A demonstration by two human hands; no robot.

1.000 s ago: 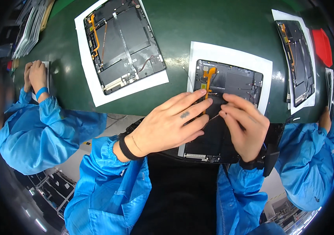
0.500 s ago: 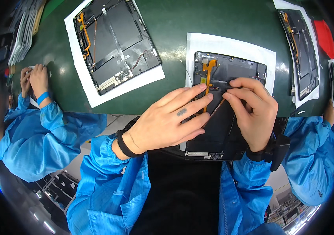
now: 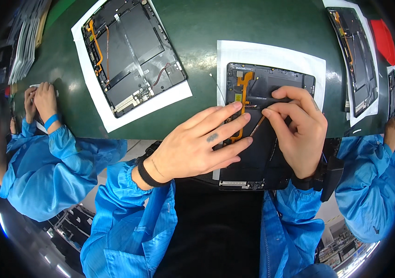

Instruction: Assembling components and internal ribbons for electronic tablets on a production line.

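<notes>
Both hands have slid toward the near edge of the opened tablet, which lies on white paper on the green table. Left hand rests flat on it, fingers outstretched. Right hand pinches a thin black tool beside the orange flex cable.

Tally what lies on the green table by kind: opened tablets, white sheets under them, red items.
Opened black tablets with orange flex cables: 3 (left, under the hands, right)
White paper sheets under them: 3 (one at)
Red flat piece: 1
Total: 7
</notes>
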